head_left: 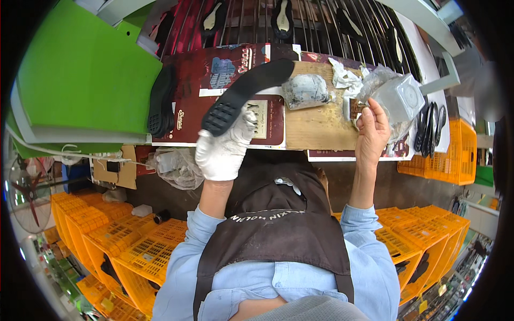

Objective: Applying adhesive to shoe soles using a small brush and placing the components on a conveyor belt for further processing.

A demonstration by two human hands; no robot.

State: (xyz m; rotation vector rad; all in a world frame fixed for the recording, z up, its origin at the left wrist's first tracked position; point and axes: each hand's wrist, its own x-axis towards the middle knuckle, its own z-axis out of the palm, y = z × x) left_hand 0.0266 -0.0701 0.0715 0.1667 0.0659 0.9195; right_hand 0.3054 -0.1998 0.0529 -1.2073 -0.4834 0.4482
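Just left of a bare wooden board point(326, 131), the person's white-gloved left hand point(224, 152) is raised, fingers closed around a black shoe sole point(242, 93) whose tip reaches over the board. At the board's right edge, the bare right hand point(373, 129) points upward, thumb and forefinger close together beside a small brown item point(356, 108); whether they grip it cannot be told. On the board sits a smeared, wrapped bundle point(308, 91). Dark-red cardboard point(184, 107) extends left of it, a rod rack point(310, 32) lies beyond, and orange crates point(152, 251) stand nearer the person.
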